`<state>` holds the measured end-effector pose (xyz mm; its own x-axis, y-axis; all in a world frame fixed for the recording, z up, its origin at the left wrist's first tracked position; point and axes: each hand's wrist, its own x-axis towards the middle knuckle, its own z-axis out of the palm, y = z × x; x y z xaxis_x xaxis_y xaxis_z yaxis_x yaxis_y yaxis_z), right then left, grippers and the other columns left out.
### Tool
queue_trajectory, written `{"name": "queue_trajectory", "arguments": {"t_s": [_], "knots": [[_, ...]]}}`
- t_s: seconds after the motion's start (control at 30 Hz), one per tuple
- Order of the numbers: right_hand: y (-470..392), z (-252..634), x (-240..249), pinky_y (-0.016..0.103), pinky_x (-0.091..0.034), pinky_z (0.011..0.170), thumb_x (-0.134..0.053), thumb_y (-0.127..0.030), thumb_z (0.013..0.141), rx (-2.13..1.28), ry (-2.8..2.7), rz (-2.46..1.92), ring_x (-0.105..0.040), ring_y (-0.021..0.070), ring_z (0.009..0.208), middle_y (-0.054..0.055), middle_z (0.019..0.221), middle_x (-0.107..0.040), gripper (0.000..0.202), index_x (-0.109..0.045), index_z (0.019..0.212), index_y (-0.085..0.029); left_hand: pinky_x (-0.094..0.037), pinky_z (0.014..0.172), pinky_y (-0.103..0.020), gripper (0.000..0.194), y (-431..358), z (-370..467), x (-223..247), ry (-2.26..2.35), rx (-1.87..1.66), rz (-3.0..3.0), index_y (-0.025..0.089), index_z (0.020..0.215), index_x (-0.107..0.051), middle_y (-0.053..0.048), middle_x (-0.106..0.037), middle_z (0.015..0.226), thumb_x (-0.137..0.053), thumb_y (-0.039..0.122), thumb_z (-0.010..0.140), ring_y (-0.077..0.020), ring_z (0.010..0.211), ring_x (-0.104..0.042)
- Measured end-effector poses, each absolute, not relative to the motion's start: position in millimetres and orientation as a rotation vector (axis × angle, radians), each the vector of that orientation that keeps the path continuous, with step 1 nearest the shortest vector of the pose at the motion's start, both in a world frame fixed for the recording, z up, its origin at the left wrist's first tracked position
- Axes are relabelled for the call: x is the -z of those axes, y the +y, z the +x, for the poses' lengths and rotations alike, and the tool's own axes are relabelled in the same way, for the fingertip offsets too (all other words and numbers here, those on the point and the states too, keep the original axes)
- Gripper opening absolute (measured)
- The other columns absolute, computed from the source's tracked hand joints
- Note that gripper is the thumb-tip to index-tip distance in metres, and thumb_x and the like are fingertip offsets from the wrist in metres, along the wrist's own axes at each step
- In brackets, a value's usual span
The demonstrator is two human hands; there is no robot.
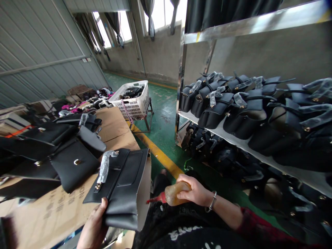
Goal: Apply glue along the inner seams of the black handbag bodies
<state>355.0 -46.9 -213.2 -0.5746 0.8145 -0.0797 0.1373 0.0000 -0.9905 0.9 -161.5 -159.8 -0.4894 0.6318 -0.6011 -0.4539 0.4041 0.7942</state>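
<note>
My left hand (pixel 94 221) grips the lower left side of a black handbag (pixel 127 180), thumb on top and the other fingers hidden beneath it. The bag lies tilted at the cardboard-covered table's edge, its pale inner side (pixel 144 193) facing right. Clear plastic wraps its handle (pixel 104 167). In my right hand (pixel 194 190) is a squeeze bottle (pixel 177 193) of amber contents with a red nozzle. The nozzle tip points left, close to the bag's pale edge; whether it touches I cannot tell.
Black flaps and bag pieces (pixel 75 160) lie on the cardboard (pixel 64 207) to the left. Beyond the table stands a white plastic basket (pixel 132 103) on a metal stand. At right, a metal-framed rack (pixel 181 86) carries rows of black handbags (pixel 218 107). A yellow line (pixel 160 155) crosses the green floor.
</note>
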Motion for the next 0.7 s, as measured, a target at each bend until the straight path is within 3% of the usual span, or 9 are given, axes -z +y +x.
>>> {"name": "queue_trajectory", "arguments": {"t_s": [0.27,0.7], "knots": [[-22,358,218,0.029,-0.040,0.067,-0.071,-0.029,0.070,-1.289,-1.690,-1.104,-0.050,0.0165,0.071,-0.002,0.076,-0.052,0.019,-0.060,0.082,-0.020,-0.059,0.069,-0.033,0.045,-160,4,155,1.610,-1.331,0.157,0.015,0.081,-0.074,-0.005,-0.076,0.074,-0.092,0.044,0.052,-0.0292,0.082,-0.073],[-38,358,221,0.027,-0.036,0.062,-0.073,-0.032,0.068,-1.533,-1.694,-1.092,-0.042,0.0137,0.066,-0.005,0.071,-0.046,0.023,-0.058,0.081,-0.021,-0.053,0.058,-0.030,0.049,-162,6,160,1.624,-1.289,0.222,0.013,0.075,-0.074,-0.007,-0.073,0.070,-0.087,0.057,0.058,-0.0240,0.065,-0.068]]}}
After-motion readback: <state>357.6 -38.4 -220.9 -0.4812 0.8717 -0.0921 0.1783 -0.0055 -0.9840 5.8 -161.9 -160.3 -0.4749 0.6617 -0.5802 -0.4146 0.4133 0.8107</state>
